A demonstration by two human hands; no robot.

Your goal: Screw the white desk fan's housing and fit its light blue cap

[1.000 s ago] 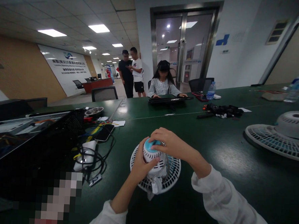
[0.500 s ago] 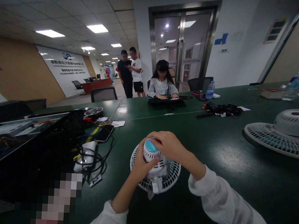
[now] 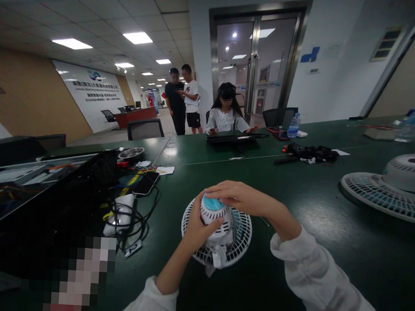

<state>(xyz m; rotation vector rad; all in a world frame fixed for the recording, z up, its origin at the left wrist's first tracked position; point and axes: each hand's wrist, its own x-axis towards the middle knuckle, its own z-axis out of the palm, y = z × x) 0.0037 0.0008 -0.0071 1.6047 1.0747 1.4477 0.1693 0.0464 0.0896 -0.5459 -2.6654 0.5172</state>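
Note:
A small white fan (image 3: pixel 241 247) lies face down on the dark green table, its rear motor housing (image 3: pixel 212 216) pointing up. My left hand (image 3: pixel 196 227) is wrapped round the left side of that housing, thumb across the front. On top of the housing is a light blue cap (image 3: pixel 212 202). My right hand (image 3: pixel 238 196) reaches over from the right, its fingers on the cap's far and right edge; its thumb is hidden. White cord or wrapping (image 3: pixel 218 255) hangs at the near side of the fan.
At left stand an open computer case (image 3: pixel 68 189), a phone (image 3: pixel 146 183) and tangled black cable (image 3: pixel 138 221). A larger fan (image 3: pixel 401 200) lies at right. Black gear (image 3: pixel 313 152) and a water bottle (image 3: pixel 294 125) are farther back. A person (image 3: pixel 227 114) sits opposite.
My right hand has shifted slightly and its fingers lie flatter over the blue cap, the wrist farther right. My left hand keeps its hold. The seated person's hands have moved apart.

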